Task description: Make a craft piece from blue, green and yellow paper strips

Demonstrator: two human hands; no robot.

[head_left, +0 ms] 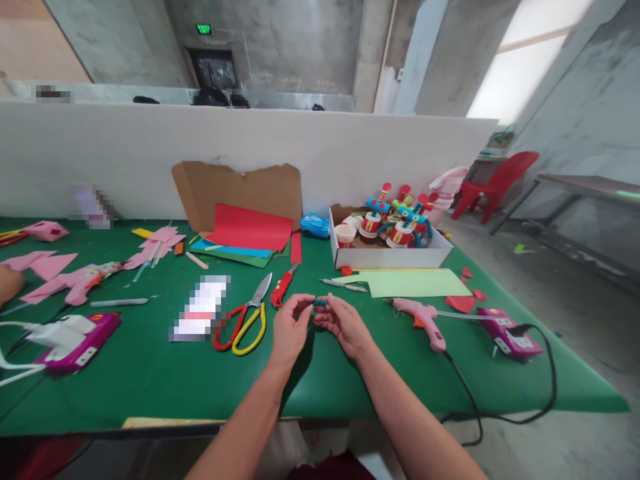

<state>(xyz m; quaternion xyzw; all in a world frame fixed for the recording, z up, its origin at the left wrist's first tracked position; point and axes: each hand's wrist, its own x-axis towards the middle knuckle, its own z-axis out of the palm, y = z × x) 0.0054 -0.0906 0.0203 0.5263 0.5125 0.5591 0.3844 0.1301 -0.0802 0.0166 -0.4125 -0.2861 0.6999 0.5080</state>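
Between my fingertips, just above the green table, is a small folded paper strip (320,303), blue and dark in a zigzag. My left hand (294,323) pinches its left end. At its right end, my right hand (345,323) has thumb and fingers closed on it. Left of my hands lie scissors (249,317) with one red and one yellow handle, and a red utility knife (284,287). To the right, a pink hot glue gun (421,320) rests on its side with a glue stick in its back.
A white box (395,257) holds finished paper figures and cups. Coloured paper sheets (253,227) lean by brown cardboard (235,183). Light green paper (417,283) lies ahead. Purple power strips (509,333) and cables sit at both sides. Another person's hand (9,283) shows at far left.
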